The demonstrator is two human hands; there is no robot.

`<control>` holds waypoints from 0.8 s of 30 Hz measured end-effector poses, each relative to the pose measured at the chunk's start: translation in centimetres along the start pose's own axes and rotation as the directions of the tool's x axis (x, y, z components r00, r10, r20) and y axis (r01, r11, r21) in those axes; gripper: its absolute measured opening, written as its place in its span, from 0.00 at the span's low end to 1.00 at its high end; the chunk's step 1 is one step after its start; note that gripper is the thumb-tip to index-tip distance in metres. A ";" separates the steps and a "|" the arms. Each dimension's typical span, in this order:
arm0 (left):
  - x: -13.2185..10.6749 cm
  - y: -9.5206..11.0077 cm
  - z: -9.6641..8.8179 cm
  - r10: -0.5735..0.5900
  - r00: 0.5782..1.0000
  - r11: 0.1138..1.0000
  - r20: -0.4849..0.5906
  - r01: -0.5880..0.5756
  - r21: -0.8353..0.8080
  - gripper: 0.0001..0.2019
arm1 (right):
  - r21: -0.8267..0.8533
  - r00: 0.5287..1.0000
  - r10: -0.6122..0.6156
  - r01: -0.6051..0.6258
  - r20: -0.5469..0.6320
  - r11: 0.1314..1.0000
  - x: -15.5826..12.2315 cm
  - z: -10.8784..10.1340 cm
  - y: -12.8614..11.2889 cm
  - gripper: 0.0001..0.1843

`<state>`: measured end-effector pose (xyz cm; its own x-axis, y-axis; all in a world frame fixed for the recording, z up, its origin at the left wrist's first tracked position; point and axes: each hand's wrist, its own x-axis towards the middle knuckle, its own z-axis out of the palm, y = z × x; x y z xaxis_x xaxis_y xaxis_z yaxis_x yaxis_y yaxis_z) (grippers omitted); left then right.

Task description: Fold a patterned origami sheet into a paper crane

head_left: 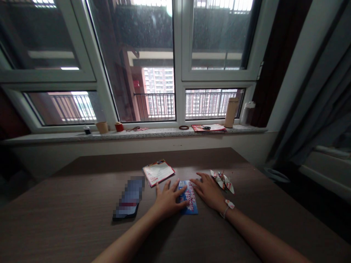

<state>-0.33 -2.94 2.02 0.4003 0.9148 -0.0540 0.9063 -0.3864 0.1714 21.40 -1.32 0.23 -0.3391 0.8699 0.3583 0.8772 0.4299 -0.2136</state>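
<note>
A blue printed paper [192,208] with pink and white lettering lies on the brown table [90,241]. Over its left side rests my left hand [168,199], fingers spread, thumb across the paper. At its upper right edge is my right hand [208,190], its fingers stretched out and the fingertips near or on the paper. A folded paper shape [222,180], white with red and green print, sits just beyond my right hand. Beyond my left hand lies a small stack of printed sheets [158,172]. To the left is a phone [128,199] with a blurred screen.
Along the stone windowsill [161,134] stand a paper cup [102,127], a red spool [119,126], a tan flask [231,112] and a clear bottle [248,113]. Scissors [205,127] rest on red-edged papers there, near a dark bracelet [184,127]. A grey curtain [315,102] hangs at right.
</note>
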 end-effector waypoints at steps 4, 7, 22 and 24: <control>0.0 -0.1 0.2 0.005 1.000 1.000 -0.015 -0.005 0.003 0.32 | 0.067 1.000 -0.022 0.022 -0.004 0.998 0.0 -0.2 0.0 0.14; 0.1 -0.1 0.3 0.006 1.000 1.000 -0.021 -0.006 0.004 0.32 | 0.107 1.000 -0.001 0.002 -0.018 0.994 0.1 -0.2 0.0 0.13; 0.0 -0.2 0.3 0.015 0.999 1.000 -0.033 -0.015 0.010 0.32 | 0.154 0.996 0.006 -0.019 0.086 0.988 0.2 -1.3 0.2 0.19; 0.0 -0.2 0.4 0.011 0.999 1.000 -0.033 -0.011 0.015 0.32 | 0.165 0.994 -0.007 -0.011 0.108 0.986 0.2 -1.4 0.3 0.21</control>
<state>-0.49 -2.89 1.59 0.4055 0.9139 -0.0196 0.9039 -0.3977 0.1574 22.12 -1.39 1.51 -0.3797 0.8881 0.2590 0.8129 0.4540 -0.3648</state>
